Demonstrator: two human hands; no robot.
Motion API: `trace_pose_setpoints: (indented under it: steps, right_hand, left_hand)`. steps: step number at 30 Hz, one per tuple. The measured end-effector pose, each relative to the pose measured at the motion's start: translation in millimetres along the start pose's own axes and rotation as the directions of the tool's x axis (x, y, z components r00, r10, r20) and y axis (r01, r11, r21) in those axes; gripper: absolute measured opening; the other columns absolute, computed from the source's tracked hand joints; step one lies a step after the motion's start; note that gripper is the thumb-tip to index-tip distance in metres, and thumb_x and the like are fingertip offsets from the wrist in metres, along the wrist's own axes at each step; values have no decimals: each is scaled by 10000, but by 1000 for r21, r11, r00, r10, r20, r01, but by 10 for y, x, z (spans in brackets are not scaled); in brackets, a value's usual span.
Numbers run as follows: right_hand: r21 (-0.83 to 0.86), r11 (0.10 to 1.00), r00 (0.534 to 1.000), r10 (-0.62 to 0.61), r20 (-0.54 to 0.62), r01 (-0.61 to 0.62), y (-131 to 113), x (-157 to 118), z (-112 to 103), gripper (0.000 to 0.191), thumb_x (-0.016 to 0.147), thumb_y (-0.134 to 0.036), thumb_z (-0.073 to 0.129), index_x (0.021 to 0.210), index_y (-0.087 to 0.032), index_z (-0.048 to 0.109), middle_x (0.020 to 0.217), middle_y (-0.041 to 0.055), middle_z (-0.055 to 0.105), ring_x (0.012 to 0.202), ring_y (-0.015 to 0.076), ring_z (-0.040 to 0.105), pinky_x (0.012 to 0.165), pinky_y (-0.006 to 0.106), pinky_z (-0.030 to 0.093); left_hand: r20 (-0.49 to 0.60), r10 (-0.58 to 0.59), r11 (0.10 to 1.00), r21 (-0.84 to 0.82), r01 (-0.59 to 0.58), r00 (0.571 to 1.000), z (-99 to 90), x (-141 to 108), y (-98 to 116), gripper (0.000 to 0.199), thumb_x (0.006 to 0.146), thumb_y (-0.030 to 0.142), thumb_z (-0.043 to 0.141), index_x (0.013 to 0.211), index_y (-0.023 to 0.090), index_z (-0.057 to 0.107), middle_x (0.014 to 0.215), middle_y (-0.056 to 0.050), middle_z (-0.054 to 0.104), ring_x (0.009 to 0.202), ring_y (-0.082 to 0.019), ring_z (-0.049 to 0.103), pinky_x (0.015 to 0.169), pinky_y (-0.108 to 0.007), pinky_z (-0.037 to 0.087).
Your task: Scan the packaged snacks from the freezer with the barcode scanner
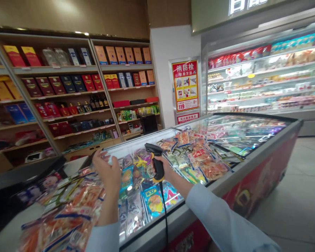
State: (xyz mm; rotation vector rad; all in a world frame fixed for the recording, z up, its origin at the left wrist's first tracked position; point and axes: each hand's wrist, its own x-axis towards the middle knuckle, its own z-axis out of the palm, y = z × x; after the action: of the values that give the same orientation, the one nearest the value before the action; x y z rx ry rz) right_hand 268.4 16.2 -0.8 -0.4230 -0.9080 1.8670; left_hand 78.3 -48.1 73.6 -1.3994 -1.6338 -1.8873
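Note:
My right hand (164, 169) is wrapped round the grip of a black barcode scanner (158, 162) with yellow trim. Its cord (163, 203) hangs down over the freezer's front edge. The scanner's head points left, above packets in an open chest freezer (170, 210). My left hand (109, 171) is raised at the freezer's left end, thumb apart from bent fingers; I make out nothing held in it. Beside it lies a pile of clear packets of orange-brown food (78, 206). Below the scanner are blue packets (154, 201), and similar orange-brown packets (201, 155) lie to its right.
Glass lids (241, 129) cover the freezer's far part. Shelves of boxed goods (68, 84) stand behind it, left of a red and yellow fire-hydrant sign (185, 85). An open refrigerated display (265, 77) is at the back right. Tiled floor (299, 196) runs along the right side.

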Motion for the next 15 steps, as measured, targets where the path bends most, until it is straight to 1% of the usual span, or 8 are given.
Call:
trace_pose_setpoints:
  steps: [2,3,4,6,8,11,13,15]
  right_hand:
    - [-14,997,997,-71,-31,70,-160,-168,-152,282,688,-428,619,601,-164,572,465,3,548,372,102,474,367,209,356]
    - [-14,993,992,-114,-59,113,-234,-271,-238,280,670,-432,642,609,-168,573,465,-4,547,371,102,476,361,208,355]
    - [-12,987,983,-162,-91,161,-302,-381,-326,268,650,-425,669,643,-170,586,484,-11,561,371,102,479,356,207,355]
    - [-29,973,961,-229,-157,227,-412,-603,-494,274,622,-405,709,741,-176,617,508,-21,586,372,104,491,353,203,359]
    - [-63,962,938,-272,-216,264,-484,-788,-636,303,616,-391,731,798,-174,625,512,-23,595,370,100,494,361,198,365]
    - [-99,953,909,-302,-288,286,-518,-923,-788,320,613,-398,749,788,-175,602,489,-29,579,344,98,470,342,200,340]
    - [-104,949,889,-314,-332,297,-501,-917,-853,332,616,-411,753,789,-180,589,490,-32,578,338,100,466,335,202,331]
    - [-118,949,872,-316,-375,293,-468,-866,-901,341,606,-419,763,768,-183,578,490,-28,580,337,101,466,335,204,331]
  left_hand:
    - [92,43,999,-9,-42,995,277,-187,171,484,817,223,485,1291,154,418,1132,-110,527,914,-208,573,901,-430,491]
    - [147,67,998,-3,-67,987,432,-307,235,471,822,231,485,1282,143,429,1119,-114,536,915,-214,578,906,-436,488]
    - [195,84,996,6,-87,977,592,-438,286,462,830,228,476,1277,123,431,1100,-123,547,940,-230,581,918,-445,483]
    - [312,131,988,37,-149,941,903,-709,364,441,830,189,464,1265,116,447,1124,-142,562,1049,-255,571,963,-446,459]
    - [467,145,969,109,-220,872,1182,-946,435,422,832,164,461,1250,107,475,1138,-162,585,1121,-276,555,972,-437,448]
    - [657,72,929,229,-290,750,1528,-1165,554,382,847,142,447,1215,84,531,1086,-173,634,1099,-284,580,956,-426,448]
    - [732,56,910,243,-337,679,1726,-1230,618,360,850,130,448,1188,91,568,1095,-168,650,1094,-280,590,964,-421,445]
    - [779,104,906,182,-381,619,1909,-1270,641,381,850,114,456,1214,113,571,1174,-156,642,1139,-261,581,999,-405,436]
